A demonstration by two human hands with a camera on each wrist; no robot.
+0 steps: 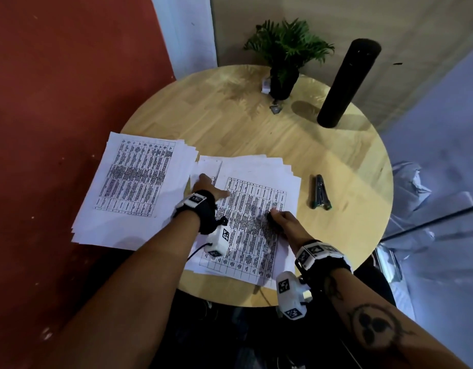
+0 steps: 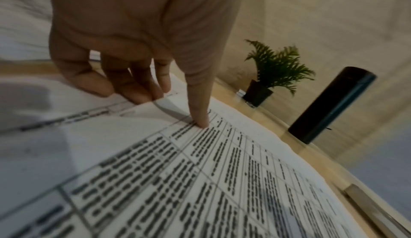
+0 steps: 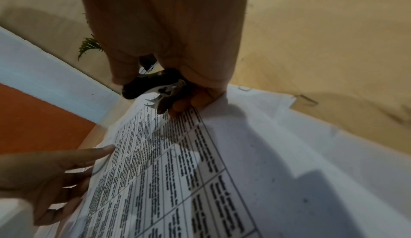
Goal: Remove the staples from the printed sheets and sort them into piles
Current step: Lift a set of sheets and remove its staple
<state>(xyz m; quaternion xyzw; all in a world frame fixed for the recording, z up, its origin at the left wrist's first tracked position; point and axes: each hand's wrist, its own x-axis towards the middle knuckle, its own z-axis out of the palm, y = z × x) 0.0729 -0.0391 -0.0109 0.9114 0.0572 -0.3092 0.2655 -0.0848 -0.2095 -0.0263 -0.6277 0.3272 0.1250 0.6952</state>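
Note:
Two piles of printed table sheets lie on the round wooden table (image 1: 256, 129): a left pile (image 1: 134, 182) and a middle pile (image 1: 256, 214). My left hand (image 1: 211, 186) lies flat at the middle pile's upper left corner. Its thumb (image 2: 202, 122) presses the top sheet (image 2: 222, 171), and its fingers (image 2: 133, 90) rest on a turned-back sheet edge. My right hand (image 1: 276, 218) grips a black claw staple remover (image 3: 153, 87), with its metal teeth just above the printed sheet (image 3: 177, 171). Two loose staples (image 3: 308, 99) lie past the pile's far corner.
A dark stapler (image 1: 320, 191) lies on the table right of the middle pile. At the back stand a potted fern (image 1: 286, 57) and a tall black cylinder (image 1: 347, 81). A small metal clip (image 1: 275, 109) lies in front of the pot. The left pile overhangs the table edge.

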